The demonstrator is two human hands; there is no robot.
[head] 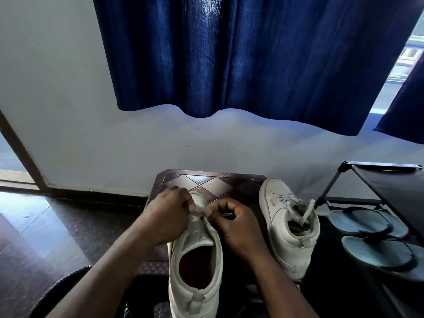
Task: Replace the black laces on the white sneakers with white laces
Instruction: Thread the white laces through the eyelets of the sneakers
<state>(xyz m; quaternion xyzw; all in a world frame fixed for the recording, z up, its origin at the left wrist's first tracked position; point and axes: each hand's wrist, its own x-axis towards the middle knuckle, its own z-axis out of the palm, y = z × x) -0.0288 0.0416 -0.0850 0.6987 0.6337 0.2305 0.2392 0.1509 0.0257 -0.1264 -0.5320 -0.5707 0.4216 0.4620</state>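
A white sneaker [195, 267] lies heel toward me on a dark brown patterned table [213, 180]. My left hand [169, 210] pinches a white lace [198, 214] at the sneaker's tongue. My right hand [236, 228] curls over the lace area on the shoe's right side, pinching the lace end there. Both hands hide the eyelets. A second white sneaker [289, 223] stands to the right, laced with a white lace [298, 207] whose loose ends hang over its opening. No black lace is visible.
A black shoe rack [390, 180] stands at the right with two grey flip-flops [376, 239] below it. A blue curtain [252, 53] hangs over the white wall behind. A dark chair edge [57, 292] shows at the lower left.
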